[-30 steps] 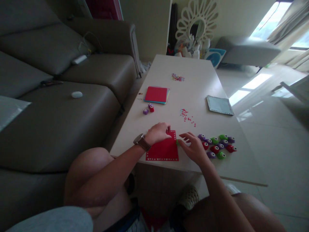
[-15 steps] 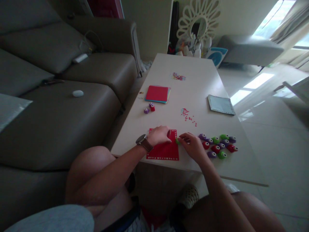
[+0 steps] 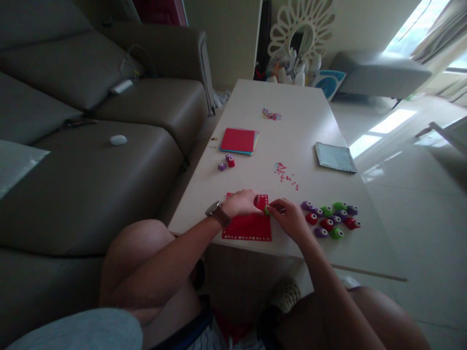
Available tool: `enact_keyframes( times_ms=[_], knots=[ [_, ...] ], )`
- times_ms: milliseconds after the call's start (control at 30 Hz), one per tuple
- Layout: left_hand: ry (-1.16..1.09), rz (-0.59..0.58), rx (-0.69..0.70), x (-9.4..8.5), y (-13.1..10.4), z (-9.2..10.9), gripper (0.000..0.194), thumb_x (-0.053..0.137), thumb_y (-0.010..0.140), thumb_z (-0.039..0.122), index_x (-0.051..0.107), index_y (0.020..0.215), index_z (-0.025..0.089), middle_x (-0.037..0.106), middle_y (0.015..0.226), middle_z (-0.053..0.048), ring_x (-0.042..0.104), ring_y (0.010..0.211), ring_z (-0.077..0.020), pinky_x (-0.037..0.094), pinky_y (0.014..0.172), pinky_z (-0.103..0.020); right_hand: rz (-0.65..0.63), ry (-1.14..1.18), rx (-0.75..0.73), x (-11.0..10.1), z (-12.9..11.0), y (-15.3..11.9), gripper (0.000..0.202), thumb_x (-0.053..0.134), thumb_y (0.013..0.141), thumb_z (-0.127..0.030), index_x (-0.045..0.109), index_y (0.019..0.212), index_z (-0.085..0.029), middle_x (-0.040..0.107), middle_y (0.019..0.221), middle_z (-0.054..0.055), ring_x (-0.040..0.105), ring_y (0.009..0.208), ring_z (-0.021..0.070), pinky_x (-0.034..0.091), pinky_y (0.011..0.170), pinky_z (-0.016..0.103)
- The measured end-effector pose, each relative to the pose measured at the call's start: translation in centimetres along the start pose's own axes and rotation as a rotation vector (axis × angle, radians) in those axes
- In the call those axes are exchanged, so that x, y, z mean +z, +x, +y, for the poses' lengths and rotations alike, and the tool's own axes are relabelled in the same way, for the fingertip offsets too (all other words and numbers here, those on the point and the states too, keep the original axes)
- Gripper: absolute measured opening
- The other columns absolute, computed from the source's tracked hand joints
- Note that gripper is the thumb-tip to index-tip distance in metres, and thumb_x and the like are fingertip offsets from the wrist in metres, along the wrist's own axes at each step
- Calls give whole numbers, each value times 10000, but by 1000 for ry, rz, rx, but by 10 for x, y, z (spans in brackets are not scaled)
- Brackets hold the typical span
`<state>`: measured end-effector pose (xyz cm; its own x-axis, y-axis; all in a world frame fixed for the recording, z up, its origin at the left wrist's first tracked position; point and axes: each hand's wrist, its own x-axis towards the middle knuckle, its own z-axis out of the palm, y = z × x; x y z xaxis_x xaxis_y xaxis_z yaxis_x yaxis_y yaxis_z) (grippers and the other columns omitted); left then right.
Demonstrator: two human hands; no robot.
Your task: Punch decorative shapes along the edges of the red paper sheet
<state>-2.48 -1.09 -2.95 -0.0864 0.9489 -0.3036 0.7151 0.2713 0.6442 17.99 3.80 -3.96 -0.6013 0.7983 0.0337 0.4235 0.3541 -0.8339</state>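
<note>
A sheet of red paper (image 3: 248,227) lies at the near end of the table, with small punched shapes along its right and bottom edges. My left hand (image 3: 241,202), wearing a wristwatch, is on the sheet and holds it, its fingers bent near the right edge. In my right hand (image 3: 288,214) is a small green craft punch (image 3: 267,210), set at the sheet's right edge. My right fingers partly cover the punch. To the right of this hand stand several purple, red and green craft punches (image 3: 327,224).
On the white table (image 3: 292,136) are a stack of coloured paper (image 3: 238,140), three craft punches (image 3: 228,163), red paper bits (image 3: 284,175), mixed bits (image 3: 271,114) and pale bordered sheets (image 3: 335,157). A grey sofa (image 3: 138,165) stands at the left.
The green punch and my right hand have shifted slightly up and left along the red paper's right edge. My left hand stays on the sheet, its fingertips a little closer to the punch.
</note>
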Motion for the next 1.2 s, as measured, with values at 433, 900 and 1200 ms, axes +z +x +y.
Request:
enact_keyframes(
  times_ms=[433, 900, 1200],
  knots=[
    [60, -30, -22, 6, 6, 4, 412, 762, 719, 671, 689, 837, 284, 734, 740, -22, 668, 840, -250, 475, 736, -359, -61, 0, 188, -1, -5, 15, 118, 724, 779, -310, 718, 767, -192, 738, 709, 61, 669, 669, 205, 457, 588, 303],
    [266, -87, -55, 2, 8, 16, 584, 602, 780, 770, 658, 977, 223, 747, 1027, -120, 692, 898, -295, 456, 705, -330, -102, -101, 158, 0, -4, 29, 237, 751, 694, -332, 572, 608, -203, 586, 576, -12, 484, 573, 135, 335, 531, 270],
    [149, -139, 50, -1, 4, 5, 457, 630, 841, 646, 632, 966, 206, 747, 965, -58, 668, 793, -207, 422, 628, -280, 15, -141, 131, -16, -3, 11, 172, 624, 833, -325, 704, 756, -194, 725, 724, 61, 645, 682, 193, 437, 612, 300]
  ],
)
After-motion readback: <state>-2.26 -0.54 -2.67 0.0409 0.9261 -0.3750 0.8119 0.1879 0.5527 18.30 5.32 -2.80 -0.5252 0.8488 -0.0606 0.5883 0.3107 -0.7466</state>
